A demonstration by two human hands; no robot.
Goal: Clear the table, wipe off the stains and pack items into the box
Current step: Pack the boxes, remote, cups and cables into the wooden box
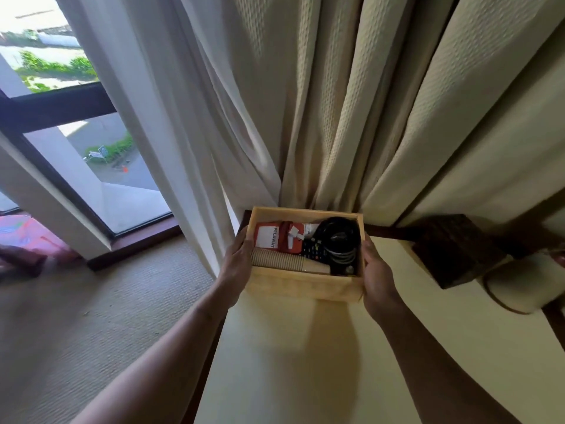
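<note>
Beige carpet (91,316) filled the lower left of the frame below a dark-framed window (58,108), and cream curtains (336,102) hung across the top. At centre I watched a pale table (305,362) run up to them. My left hand (237,264) and right hand (377,276) clasped the ends of the wooden box (302,286) at its far edge. Inside lay a red card (269,237) reading "PELAWAT", stacked paper cups (287,261), a calculator (313,249) and a coiled black cable (339,237). Just right stood a dark woven box (455,252), blurred.
</note>
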